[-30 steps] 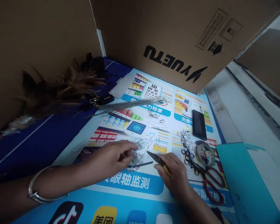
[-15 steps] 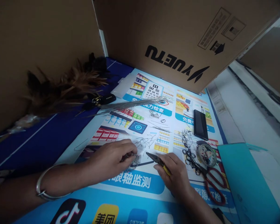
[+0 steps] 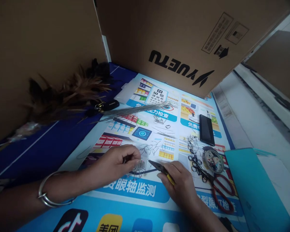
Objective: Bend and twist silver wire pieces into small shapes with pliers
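My left hand (image 3: 114, 164) rests on the printed poster (image 3: 135, 199) with its fingers pinched together on a small cluster of bent wire pieces (image 3: 138, 167). My right hand (image 3: 181, 185) is closed round yellow-handled needle-nose pliers (image 3: 160, 168), whose tip points left toward that wire cluster and lies just short of it. A silver bangle (image 3: 47, 198) sits on my left wrist. More loose bent wires (image 3: 151, 149) lie just beyond my fingers.
A bundle of long straight wires (image 3: 137, 109) lies across the poster. A black phone (image 3: 206, 130), red-handled scissors (image 3: 218, 190), a round tin (image 3: 213, 160) and small black rings (image 3: 194, 158) are to the right. A teal sheet (image 3: 253, 190), feather duster (image 3: 67, 91) and cardboard boxes (image 3: 178, 38) surround.
My left hand's fingers have shifted slightly on the wire cluster and the pliers' tip has edged a little left toward it. The view has shifted slightly.
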Motion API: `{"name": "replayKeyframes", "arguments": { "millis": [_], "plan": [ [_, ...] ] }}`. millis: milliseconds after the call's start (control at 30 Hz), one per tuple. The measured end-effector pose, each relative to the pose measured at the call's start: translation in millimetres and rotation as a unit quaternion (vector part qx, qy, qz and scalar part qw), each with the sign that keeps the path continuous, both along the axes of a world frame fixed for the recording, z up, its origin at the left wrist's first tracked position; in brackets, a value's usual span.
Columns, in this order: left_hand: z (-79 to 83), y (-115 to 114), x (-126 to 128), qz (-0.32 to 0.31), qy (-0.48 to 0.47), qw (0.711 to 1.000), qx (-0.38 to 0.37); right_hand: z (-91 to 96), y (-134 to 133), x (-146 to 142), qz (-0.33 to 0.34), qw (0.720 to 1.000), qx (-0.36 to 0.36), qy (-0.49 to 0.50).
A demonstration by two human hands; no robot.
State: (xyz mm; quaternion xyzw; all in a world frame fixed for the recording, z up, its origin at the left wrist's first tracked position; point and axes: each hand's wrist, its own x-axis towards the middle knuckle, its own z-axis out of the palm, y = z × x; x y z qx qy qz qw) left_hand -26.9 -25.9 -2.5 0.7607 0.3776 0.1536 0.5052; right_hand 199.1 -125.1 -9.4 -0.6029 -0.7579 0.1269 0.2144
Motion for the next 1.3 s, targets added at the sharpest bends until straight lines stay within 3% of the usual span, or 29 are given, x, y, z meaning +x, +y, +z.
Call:
{"name": "replayKeyframes", "arguments": {
  "millis": [1300],
  "plan": [
    [3.7, -3.7, 3.3, -0.008, -0.01, 0.999, -0.05, -0.4, 2.8, 4.6, 0.011, 1.0, 0.012, -0.012]
  ]
}}
